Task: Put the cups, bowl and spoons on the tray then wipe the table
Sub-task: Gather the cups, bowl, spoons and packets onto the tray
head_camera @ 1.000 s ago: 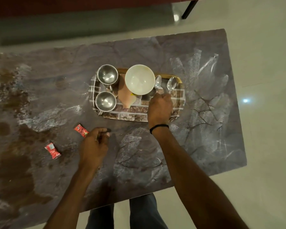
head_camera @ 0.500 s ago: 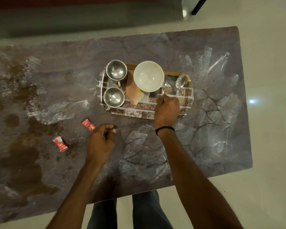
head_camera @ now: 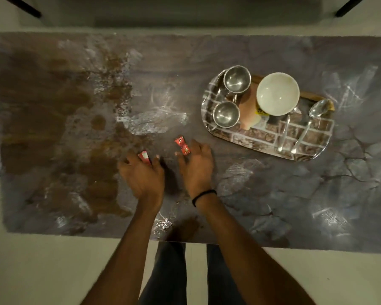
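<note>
Seen from above: a rectangular brick-patterned tray (head_camera: 262,138) lay on the right half of a dark marbled stone bench (head_camera: 273,194). On it stood two round metal cups, the far steel cup (head_camera: 237,79) and the near steel cup (head_camera: 226,113), with a round white bowl (head_camera: 277,93) beside them. Two long spoons lay there too, the left steel spoon (head_camera: 286,128) with its head hidden under the bowl's edge and the right steel spoon (head_camera: 317,111) just beside it. Loading looked finished and wiping not yet begun; the hands seemed to be clearing litter first.

The left hand (head_camera: 141,175) hovered over a small red sachet (head_camera: 144,158), its grip apart, with thumb and fingers spread either side. The right hand (head_camera: 196,164), with a black wristband (head_camera: 204,194), reached a second red sachet (head_camera: 182,146), its grip also apart; blur hid whether the fingertips touched it.

The next move probably called for pinching each thin, flat packet off the stone, then finding a wiper. A pinkish-brown folded sheet (head_camera: 248,111), cloth or paper, lay on the tray between the cups and the bowl. Broad brown stains (head_camera: 97,139) and whitish smears covered the bench's left half. Nothing stood between hands and sachets
</note>
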